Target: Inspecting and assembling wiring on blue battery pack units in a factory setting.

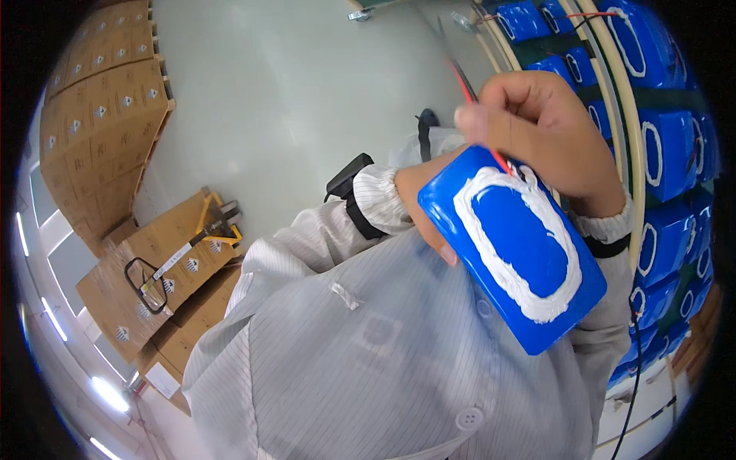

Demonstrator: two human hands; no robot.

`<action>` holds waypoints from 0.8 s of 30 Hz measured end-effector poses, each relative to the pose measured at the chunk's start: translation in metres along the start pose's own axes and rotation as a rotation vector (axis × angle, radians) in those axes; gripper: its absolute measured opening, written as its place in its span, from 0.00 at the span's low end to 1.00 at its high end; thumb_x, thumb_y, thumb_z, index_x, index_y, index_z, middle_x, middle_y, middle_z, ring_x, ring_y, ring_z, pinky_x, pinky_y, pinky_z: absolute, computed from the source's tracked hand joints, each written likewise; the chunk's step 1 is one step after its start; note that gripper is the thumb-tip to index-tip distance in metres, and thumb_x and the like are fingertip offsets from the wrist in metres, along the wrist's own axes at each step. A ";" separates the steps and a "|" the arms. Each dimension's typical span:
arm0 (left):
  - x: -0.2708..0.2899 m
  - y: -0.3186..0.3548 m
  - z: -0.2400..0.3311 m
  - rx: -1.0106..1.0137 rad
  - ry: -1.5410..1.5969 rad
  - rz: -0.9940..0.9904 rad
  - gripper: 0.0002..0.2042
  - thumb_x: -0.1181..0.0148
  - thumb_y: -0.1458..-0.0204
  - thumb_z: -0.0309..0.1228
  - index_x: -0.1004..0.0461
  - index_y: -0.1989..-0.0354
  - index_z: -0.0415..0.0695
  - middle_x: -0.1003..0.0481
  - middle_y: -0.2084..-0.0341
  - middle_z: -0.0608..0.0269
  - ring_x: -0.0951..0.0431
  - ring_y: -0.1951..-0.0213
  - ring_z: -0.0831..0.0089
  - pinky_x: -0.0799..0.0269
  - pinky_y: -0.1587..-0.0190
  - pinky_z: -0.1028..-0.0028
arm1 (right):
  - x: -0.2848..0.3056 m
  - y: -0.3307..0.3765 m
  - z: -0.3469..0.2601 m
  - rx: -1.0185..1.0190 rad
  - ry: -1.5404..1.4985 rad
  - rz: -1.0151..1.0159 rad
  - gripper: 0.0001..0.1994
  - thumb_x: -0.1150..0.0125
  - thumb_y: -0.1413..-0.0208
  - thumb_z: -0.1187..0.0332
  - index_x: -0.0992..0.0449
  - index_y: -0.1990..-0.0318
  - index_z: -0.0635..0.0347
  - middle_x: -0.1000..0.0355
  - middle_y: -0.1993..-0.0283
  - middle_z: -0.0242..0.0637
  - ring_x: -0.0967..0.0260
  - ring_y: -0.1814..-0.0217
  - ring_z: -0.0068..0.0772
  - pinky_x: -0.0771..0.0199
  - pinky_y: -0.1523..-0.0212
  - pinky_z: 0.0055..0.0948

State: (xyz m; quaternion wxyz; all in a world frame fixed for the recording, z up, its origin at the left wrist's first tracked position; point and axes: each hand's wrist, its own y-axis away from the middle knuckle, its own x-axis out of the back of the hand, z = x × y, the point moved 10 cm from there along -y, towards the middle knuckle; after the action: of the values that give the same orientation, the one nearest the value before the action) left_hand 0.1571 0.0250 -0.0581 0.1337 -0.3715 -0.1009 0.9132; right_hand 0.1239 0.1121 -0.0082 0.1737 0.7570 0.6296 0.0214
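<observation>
A blue shrink-wrapped battery pack [515,239] lies tilted across the front of my grey striped smock. On its upper face is a thick oval ring of white paste [543,308]. My left hand [420,201] grips the pack from beneath at its left side; most of the fingers are hidden behind it. Above the pack's far end, my right hand [546,126] is closed, its thumb and fingers pinching the red and black wires [465,86]. These wires rise from the far end of the paste ring, and their upper tips are blurred.
To my right, a rack with pale rails [625,115] holds several more blue packs [665,146] with white rings. A black cable [635,383] hangs below them. Left of me are stacked cartons [100,130] and a yellow pallet jack [213,222] by a wrapped load, on a grey floor [268,100].
</observation>
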 end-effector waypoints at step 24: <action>0.030 0.014 -0.022 0.032 0.211 -0.100 0.53 0.15 0.67 0.44 0.41 0.33 0.34 0.33 0.36 0.44 0.32 0.35 0.55 0.36 0.33 0.53 | -0.013 0.084 -0.025 0.287 0.033 0.349 0.52 0.43 0.56 0.26 0.35 0.39 0.69 0.38 0.36 0.60 0.38 0.31 0.51 0.38 0.33 0.45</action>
State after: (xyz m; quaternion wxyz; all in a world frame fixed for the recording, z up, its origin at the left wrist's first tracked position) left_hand 0.1497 0.0233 -0.0965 0.1947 -0.4577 -0.0901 0.8628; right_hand 0.1947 0.0936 0.0421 0.0475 0.8709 0.4884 -0.0265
